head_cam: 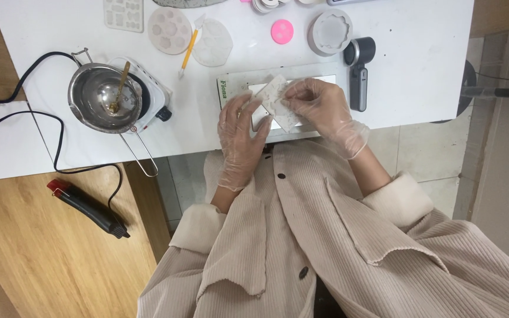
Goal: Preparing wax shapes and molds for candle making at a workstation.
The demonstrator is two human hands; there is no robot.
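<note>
Both gloved hands, left hand [240, 132] and right hand [319, 106], pinch a translucent white silicone mould [277, 97]; the round steel melting pot [102, 97] holds a brass spoon [119, 88].

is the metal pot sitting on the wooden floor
No, the metal pot sits on a small white hot plate on the white table.

Seen from above, a person wears a pale beige ribbed corduroy coat [325, 235] with dark round buttons down the front and a wide collar flap. Its cuffs, nearest the white table [419, 53], are turned back in smooth cream fabric. The left hand [241, 138] and right hand [322, 109] each wear a thin, clear, wrinkled disposable glove ending at the wrist.
</note>
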